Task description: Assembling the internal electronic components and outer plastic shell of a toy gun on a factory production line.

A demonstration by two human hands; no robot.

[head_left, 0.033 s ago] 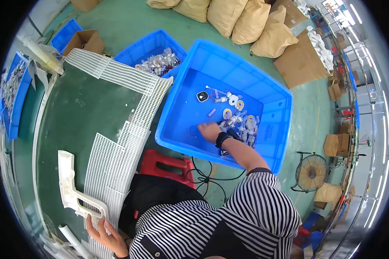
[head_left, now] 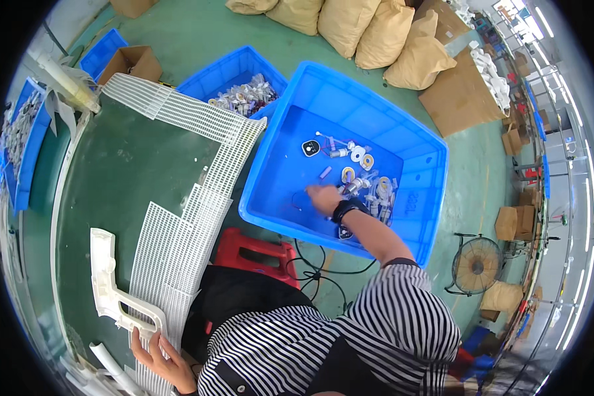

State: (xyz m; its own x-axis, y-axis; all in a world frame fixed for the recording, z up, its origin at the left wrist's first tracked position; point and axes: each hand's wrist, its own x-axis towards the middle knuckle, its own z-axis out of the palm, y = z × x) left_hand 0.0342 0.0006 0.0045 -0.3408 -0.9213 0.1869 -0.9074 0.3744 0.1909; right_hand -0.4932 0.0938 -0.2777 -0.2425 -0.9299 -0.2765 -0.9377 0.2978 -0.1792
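Observation:
At the near left, a white plastic shell with a looped handle (head_left: 104,284) lies over the table and its white mesh strips. My left hand (head_left: 164,363) is closed on the lower end of that handle, fingertips at its edge. My right hand (head_left: 323,199) reaches down into a large blue bin (head_left: 343,89), fingers bent together. Whatever they may hold is too small or hidden to make out. A thin wire (head_left: 296,202) shows just left of the fingers. Beside the hand lie a small purple cylinder (head_left: 325,172), a black-and-white square part (head_left: 310,148) and a heap of clear and white parts (head_left: 380,193).
Green table (head_left: 158,145) with white mesh strips (head_left: 171,244) on my left. A second blue bin (head_left: 208,79) of small parts stands beyond it. A red stool (head_left: 270,267) and black cables (head_left: 317,274) are below the large bin. Sacks (head_left: 346,26), a carton (head_left: 452,99) and a fan (head_left: 476,264) stand around.
The whole view has shifted very slightly. My right hand has moved a touch to the right within the bin; my left hand stays on the shell's handle.

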